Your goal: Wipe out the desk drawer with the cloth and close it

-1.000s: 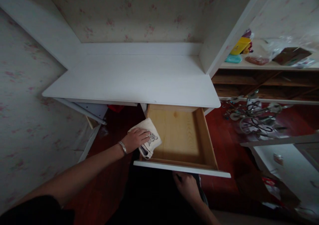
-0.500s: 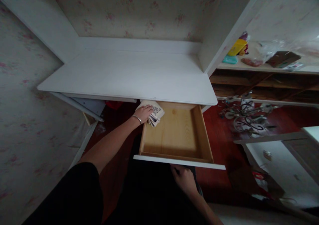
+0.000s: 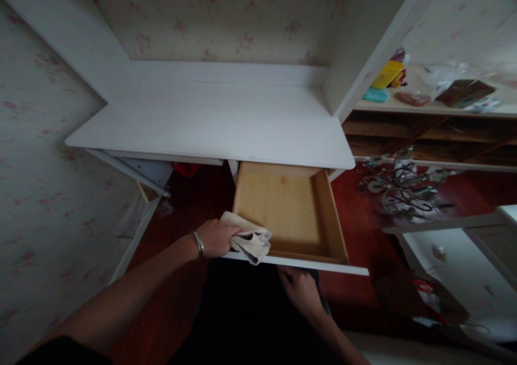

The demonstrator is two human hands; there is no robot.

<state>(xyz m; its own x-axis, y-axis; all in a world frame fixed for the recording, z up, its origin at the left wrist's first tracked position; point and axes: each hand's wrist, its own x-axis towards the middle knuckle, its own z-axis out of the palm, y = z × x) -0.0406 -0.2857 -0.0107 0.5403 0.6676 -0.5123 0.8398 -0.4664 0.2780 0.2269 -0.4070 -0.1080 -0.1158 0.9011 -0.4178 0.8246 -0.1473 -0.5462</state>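
Observation:
A pale cloth (image 3: 252, 241) with dark markings is bunched in my left hand (image 3: 218, 237), which wears a silver bangle. The cloth lies over the front left corner of a pulled-out wooden drawer (image 3: 283, 206). It touches the left side wall and the white front. Below the drawer front, my right hand (image 3: 301, 288) is closed with curled fingers. Its fingertips are partly hidden under the front edge, so what they grip cannot be made out. The drawer hangs out from a white desk (image 3: 226, 120).
A chandelier (image 3: 407, 187) lies on the red floor to the right. Behind it runs a low shelf (image 3: 428, 106) bearing a cardboard box (image 3: 464, 92), plastic bags and a yellow item (image 3: 388, 74). White furniture (image 3: 456, 268) stands at lower right. Floral-papered walls rise left and behind.
My left hand has drawn the cloth toward me along the drawer's left side, from the rear to the front corner. My right hand has stayed at the drawer front.

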